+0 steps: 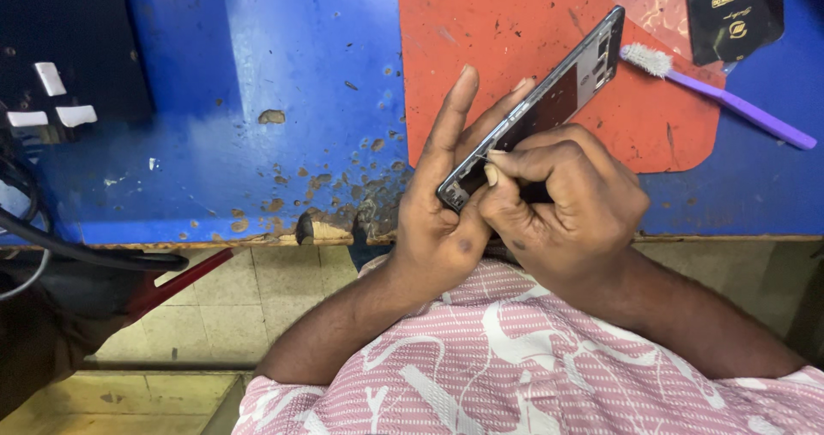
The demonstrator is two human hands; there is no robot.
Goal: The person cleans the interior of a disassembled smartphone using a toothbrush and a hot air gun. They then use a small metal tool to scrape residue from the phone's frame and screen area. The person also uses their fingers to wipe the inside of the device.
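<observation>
our left hand (pixel 442 203) cradles a dark phone frame (pixel 549 100) from below, fingers stretched up along its back, thumb curled at its lower end. our right hand (pixel 562 207) is closed in a tight pinch on a thin tool at the frame's lower edge; the tool is too small to tell what it is. the frame slants up over an orange mat (pixel 515 23) lying on a chipped blue workbench (pixel 257 100). a purple brush (pixel 721 96) rests across the mat's right edge, beside a black packet (pixel 734 10). black cables (pixel 51 237) hang at the left, above a tiled floor (pixel 249 315).
</observation>
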